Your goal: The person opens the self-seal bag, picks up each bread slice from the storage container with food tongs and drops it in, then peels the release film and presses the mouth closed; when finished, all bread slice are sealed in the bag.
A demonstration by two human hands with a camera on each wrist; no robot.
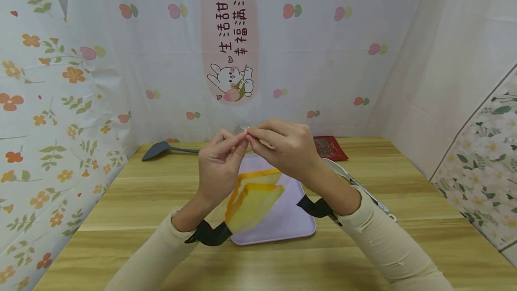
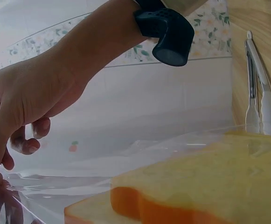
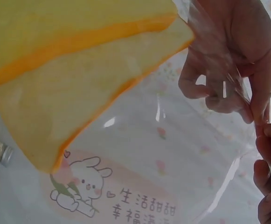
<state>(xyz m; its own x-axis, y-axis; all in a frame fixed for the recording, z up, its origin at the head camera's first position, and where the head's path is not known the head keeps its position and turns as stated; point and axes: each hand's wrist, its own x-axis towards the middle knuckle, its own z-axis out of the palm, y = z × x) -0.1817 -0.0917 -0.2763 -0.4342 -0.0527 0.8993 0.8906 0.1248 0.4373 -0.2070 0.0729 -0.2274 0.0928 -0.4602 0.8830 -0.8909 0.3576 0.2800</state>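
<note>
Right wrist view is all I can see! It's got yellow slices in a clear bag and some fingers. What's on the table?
Observer: In the head view, a lilac tray lies on the table, showing behind the yellow slices.
Operator: Ooh! Is there any cooking stuff too?
Observer: Yes, a dark grey spatula lies at the back left in the head view.
Operator: What does the left wrist camera see that I can't?
Observer: A pair of tongs, lying on the wooden tabletop.
</note>
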